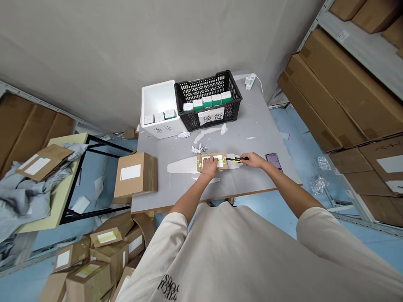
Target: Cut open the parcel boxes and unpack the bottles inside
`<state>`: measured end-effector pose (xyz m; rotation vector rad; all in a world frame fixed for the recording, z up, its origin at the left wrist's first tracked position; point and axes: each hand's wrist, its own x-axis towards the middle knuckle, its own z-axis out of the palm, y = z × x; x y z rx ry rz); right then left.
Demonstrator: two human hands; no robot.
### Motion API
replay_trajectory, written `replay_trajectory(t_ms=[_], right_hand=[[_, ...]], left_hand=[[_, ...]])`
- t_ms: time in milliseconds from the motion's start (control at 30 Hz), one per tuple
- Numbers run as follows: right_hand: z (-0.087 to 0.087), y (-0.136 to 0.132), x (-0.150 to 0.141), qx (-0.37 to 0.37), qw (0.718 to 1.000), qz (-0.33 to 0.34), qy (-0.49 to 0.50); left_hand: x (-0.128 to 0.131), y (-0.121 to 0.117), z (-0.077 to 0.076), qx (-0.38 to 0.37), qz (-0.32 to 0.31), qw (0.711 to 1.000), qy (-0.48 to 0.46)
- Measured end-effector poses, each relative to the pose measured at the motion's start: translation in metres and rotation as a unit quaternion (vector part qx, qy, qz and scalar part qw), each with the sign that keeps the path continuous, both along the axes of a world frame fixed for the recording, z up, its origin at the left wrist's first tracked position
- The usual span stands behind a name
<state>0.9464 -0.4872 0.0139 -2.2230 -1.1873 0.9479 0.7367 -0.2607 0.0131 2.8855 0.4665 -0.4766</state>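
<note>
A small taped cardboard box (224, 164) with a white label lies on the grey table (176, 188). My left hand (210, 165) rests on top of it, fingers spread over the label. In my right hand (252, 160) is a black and yellow box cutter (236, 159), its fingers wrapped round the handle. The cutter's tip meets the right end of the box, by the tape; whether the blade is in the tape I cannot tell. Worn white patches (181, 165) show on the table around the box, and crumpled paper scraps (199, 149) lie just behind it.
A white foam bin (163, 131) and a black plastic crate (206, 90), both with small boxes inside, stand at the back. A larger carton (130, 174) sits at the left edge, a phone (273, 161) at the right. Several cartons (91, 279) are piled on the floor.
</note>
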Motion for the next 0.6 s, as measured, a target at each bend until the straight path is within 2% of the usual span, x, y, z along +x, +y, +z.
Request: replay_trajectory(t_ms=[167, 300, 400, 500, 600], right_hand=[[0.004, 0.025, 0.017, -0.064, 0.992, 0.074, -0.085], [0.003, 0.046, 0.020, -0.072, 0.984, 0.116, -0.113], [-0.002, 0.047, 0.016, -0.072, 0.991, 0.097, -0.062], [-0.011, 0.034, 0.009, -0.053, 0.995, 0.067, 0.049], [-0.020, 0.017, 0.000, -0.045, 0.986, 0.035, 0.157]], left_hand=[[-0.007, -0.004, -0.003, 0.014, -0.008, 1.000, -0.025], [-0.009, -0.004, -0.004, 0.010, -0.006, 0.999, -0.037], [-0.009, -0.004, -0.006, 0.013, -0.001, 0.999, -0.041], [-0.009, -0.003, -0.009, 0.016, 0.000, 0.999, -0.044], [-0.009, -0.002, -0.010, 0.013, -0.005, 0.999, -0.044]])
